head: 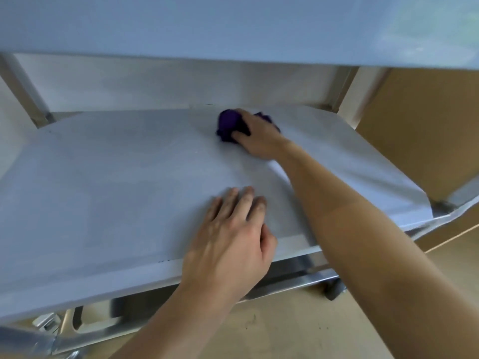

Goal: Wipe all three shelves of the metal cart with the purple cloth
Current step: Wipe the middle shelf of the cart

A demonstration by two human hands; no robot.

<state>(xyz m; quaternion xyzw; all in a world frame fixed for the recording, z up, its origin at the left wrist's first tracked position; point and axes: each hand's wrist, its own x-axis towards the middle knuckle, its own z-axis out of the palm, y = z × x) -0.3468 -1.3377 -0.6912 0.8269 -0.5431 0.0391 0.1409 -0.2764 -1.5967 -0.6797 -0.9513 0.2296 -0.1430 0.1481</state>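
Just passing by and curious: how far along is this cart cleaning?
Done: unclear; the top shelf shows no sign either way. In hand: the right hand grips the purple cloth at the far side of the middle shelf; the left hand rests flat near its front. Left: the rest of this shelf, probably the bottom shelf, barely visible below.

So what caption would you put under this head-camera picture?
Right hand grips a bunched purple cloth on the metal cart's middle shelf; left hand rests flat near its front edge.
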